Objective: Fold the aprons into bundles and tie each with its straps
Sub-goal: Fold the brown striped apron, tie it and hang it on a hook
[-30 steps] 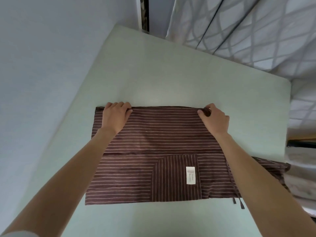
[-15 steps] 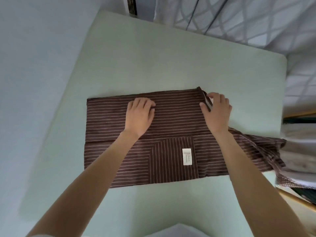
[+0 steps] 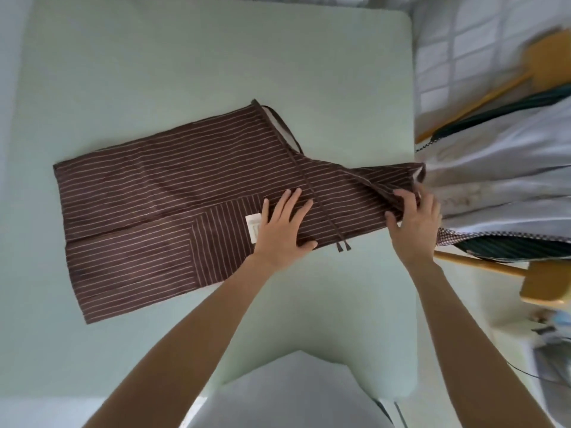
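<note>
A brown apron (image 3: 160,193) with thin pale stripes lies folded lengthwise on the pale green table (image 3: 154,63). A white label (image 3: 254,225) shows on its pocket. My left hand (image 3: 282,225) presses flat on the apron beside the label, fingers spread. My right hand (image 3: 412,216) grips the narrow bib end of the apron at the table's right edge. Two thin brown straps (image 3: 321,205) cross the cloth between my hands, their ends lying just past the near edge.
To the right of the table stands a wooden chair (image 3: 543,282) draped with grey cloth (image 3: 506,168), a checked cloth (image 3: 448,236) and a dark green striped cloth (image 3: 519,247). The table's right edge runs close to my right hand.
Both hands have moved right along the apron, the left from the far left corner to the label, the right from the top edge to the bib end. The view has swung right.
</note>
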The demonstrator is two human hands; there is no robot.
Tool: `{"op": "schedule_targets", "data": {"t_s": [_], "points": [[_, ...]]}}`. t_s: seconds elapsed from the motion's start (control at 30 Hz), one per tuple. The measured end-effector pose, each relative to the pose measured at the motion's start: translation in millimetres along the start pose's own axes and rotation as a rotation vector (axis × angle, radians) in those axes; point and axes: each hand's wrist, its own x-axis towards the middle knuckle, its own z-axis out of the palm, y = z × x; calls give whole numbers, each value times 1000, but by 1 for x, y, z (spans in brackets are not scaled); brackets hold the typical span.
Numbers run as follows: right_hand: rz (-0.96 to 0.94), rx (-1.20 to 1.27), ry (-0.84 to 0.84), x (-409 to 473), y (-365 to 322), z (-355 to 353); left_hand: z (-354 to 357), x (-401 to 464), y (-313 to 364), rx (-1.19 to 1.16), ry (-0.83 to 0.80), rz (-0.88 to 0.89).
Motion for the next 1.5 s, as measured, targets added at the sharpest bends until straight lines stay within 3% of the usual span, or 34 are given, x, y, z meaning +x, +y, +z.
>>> {"op": "schedule_targets", "data": {"t_s": [0.2,0.37,0.5,0.63,0.7,0.8,0.87,1.0,1.1,1.2,1.27,1.33,1.5], "points": [[-171,146,-121,45,31,-20,0,-9,0,0,-51,-50],[-192,-104,-237,78,39,-27,-2,-17,-1,-12,-87,-70],[-150,-16,-249,86,65,-19,-6,-15,20,-24,-13,-167],[-88,164,7,55,82,-30,-8,-3,62,-195,245,-393],[49,273,-59,28,81,-31,-8,6,81,-296,222,-524],[155,313,-254,-1,77,-18,-7,18,99,-311,185,-580],[161,335,-263,-9,76,-14,-14,26,107,-412,212,-579],[193,431,-263,-12,72,-18,-51,60,134,-743,446,-447],[206,463,-283,-10,73,-19,-77,96,158,-841,568,-345],[176,399,-226,-6,73,-24,-73,114,158,-620,385,-273],[68,371,-146,-5,71,-29,-57,106,141,-393,248,-227],[-160,370,-62,-3,68,-31,-42,83,122,-317,203,-205],[-678,365,-125,-20,30,-21,3,-18,68,-208,312,-218]]}}
